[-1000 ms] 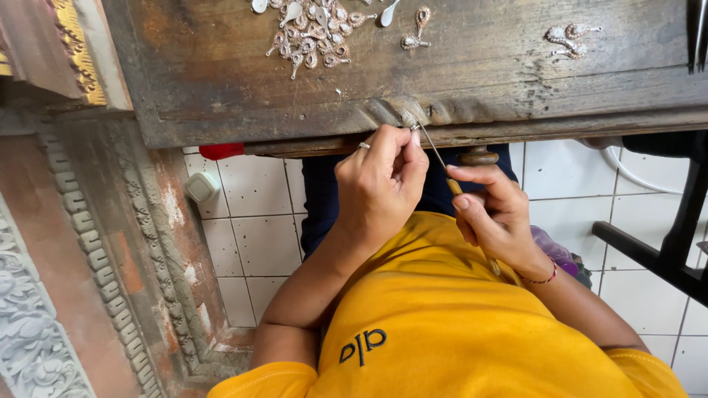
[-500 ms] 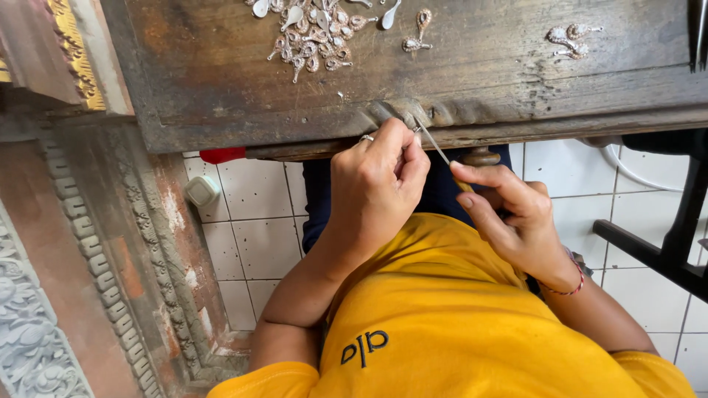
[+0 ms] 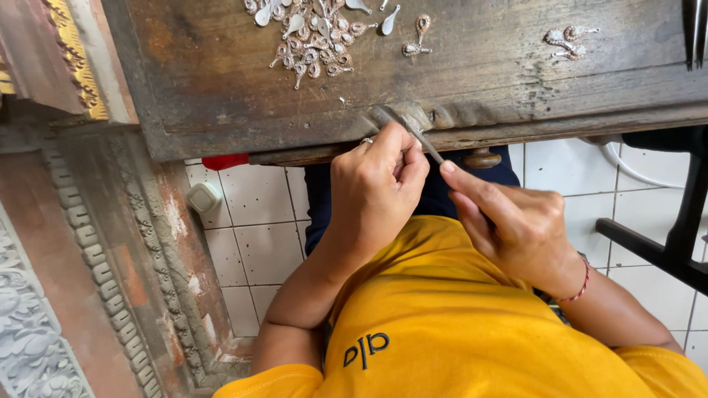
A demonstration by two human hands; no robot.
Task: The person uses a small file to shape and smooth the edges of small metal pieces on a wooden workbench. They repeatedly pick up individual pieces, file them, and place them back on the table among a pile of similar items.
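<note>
While a small silver piece is pinched closed in the left hand [image 3: 376,188] against the worn dark wooden bench edge [image 3: 310,144], a thin, stiff metal file [image 3: 426,144] is gripped by the right hand [image 3: 516,228] at its handle end; light, slippery work.

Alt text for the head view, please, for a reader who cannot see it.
A person in a yellow shirt works at the edge of a worn wooden bench: the left hand pinches something small against it while the right hand holds a thin metal tool to it. Small silver teardrop pieces lie on the bench.

Thin metal file [image 3: 426,141], tilted, at bench edge
</note>
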